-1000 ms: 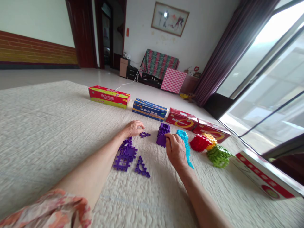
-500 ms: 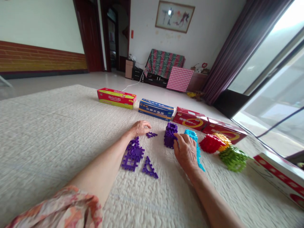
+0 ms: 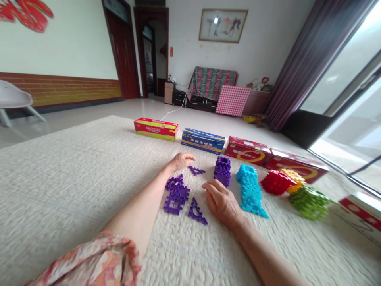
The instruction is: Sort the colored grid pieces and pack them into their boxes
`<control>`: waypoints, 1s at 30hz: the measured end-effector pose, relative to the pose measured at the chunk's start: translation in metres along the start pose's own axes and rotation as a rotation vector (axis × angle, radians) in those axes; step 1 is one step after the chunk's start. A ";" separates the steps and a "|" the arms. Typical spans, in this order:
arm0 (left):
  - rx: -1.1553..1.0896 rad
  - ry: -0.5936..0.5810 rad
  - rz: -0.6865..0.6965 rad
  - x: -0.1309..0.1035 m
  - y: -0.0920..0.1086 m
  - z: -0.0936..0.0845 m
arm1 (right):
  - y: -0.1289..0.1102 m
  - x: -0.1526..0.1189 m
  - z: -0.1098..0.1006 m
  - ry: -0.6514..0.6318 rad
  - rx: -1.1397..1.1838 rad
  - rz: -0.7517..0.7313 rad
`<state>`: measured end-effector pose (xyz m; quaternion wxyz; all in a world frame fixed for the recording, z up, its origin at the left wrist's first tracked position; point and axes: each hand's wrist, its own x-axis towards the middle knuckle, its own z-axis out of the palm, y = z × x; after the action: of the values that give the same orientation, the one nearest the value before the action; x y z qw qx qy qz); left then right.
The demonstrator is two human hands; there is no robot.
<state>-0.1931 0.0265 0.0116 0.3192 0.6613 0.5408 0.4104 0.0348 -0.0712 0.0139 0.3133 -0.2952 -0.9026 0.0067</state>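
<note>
Beside a small purple triangle piece, my left hand is open, its fingers apart just above and left of the piece. My right hand is open and holds nothing, with bent fingers near the front of the purple stack. Several flat purple pieces lie overlapping by my left forearm. Another purple triangle rests between them and my right hand. To the right of that hand stretches a row of cyan pieces.
Red, yellow and green piles of pieces sit at the right. Along the back stand a red-yellow box, a blue box and two dark red boxes. A white-red box is at the right edge.
My right hand has come away from the purple stack toward me and the left, uncovering the cyan row. The view has shifted left and up. My left hand stays near the small triangle.
</note>
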 end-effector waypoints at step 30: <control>0.190 0.416 -0.196 -0.060 0.049 0.040 | -0.003 0.000 0.000 -0.004 -0.107 0.254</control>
<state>-0.1398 -0.0418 0.0234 0.1758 0.5340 0.6927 0.4519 0.0328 -0.0734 0.0146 0.2921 -0.4231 -0.8577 -0.0011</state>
